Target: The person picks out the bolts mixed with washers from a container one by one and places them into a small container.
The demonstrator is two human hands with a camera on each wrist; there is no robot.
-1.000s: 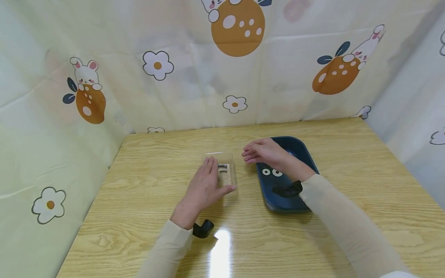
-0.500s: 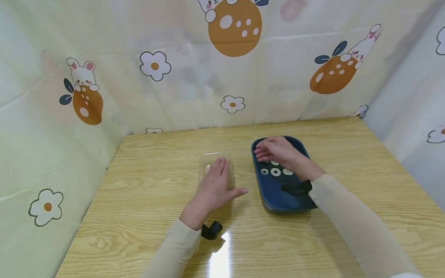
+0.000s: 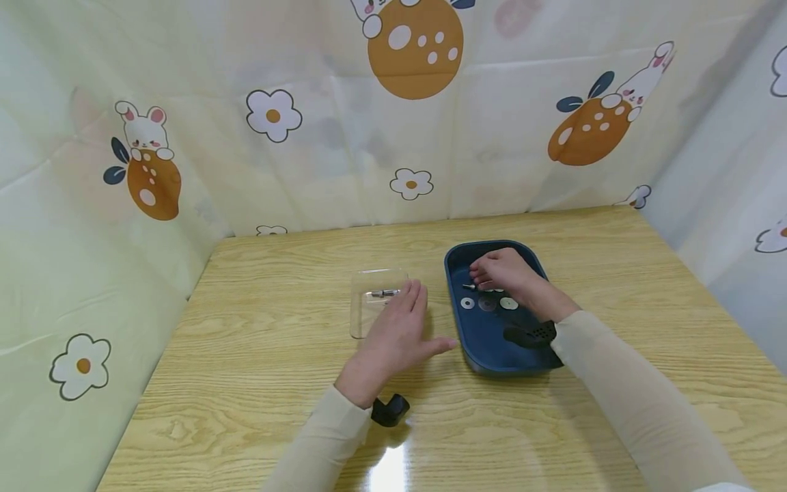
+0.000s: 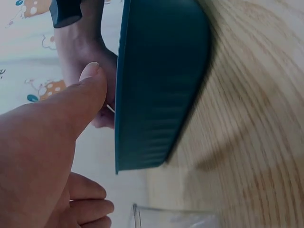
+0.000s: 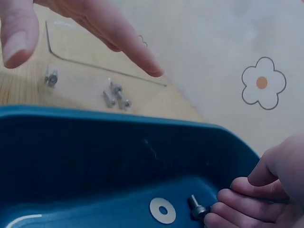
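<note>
My left hand point(image 3: 396, 335) hovers with straight fingers and spread thumb between a clear plastic box point(image 3: 354, 311) and a dark blue tray point(image 3: 492, 352). Metal bolts point(image 5: 116, 95) lie in that box, partly behind the left fingers in the head view. Inside the tray, my right hand point(image 3: 507, 273) reaches down with loosely bent fingers. A short bolt point(image 5: 197, 207) lies on the tray floor right at its fingertips. Flat round washers point(image 5: 162, 210) sit in a row nearby; the right hand covers part of the tray's contents.
Both containers stand on a wood-grain table point(image 3: 258, 328), box on the left, tray on the right. A cloth printed with flowers and rabbits point(image 3: 332, 137) hangs behind the table and at its sides. Black wrist cameras point(image 3: 390, 410) jut from both wrists.
My left hand has shifted right, off the clear box toward the tray. My right hand has moved from beyond the tray's left rim back over its inside, uncovering a bolt.
</note>
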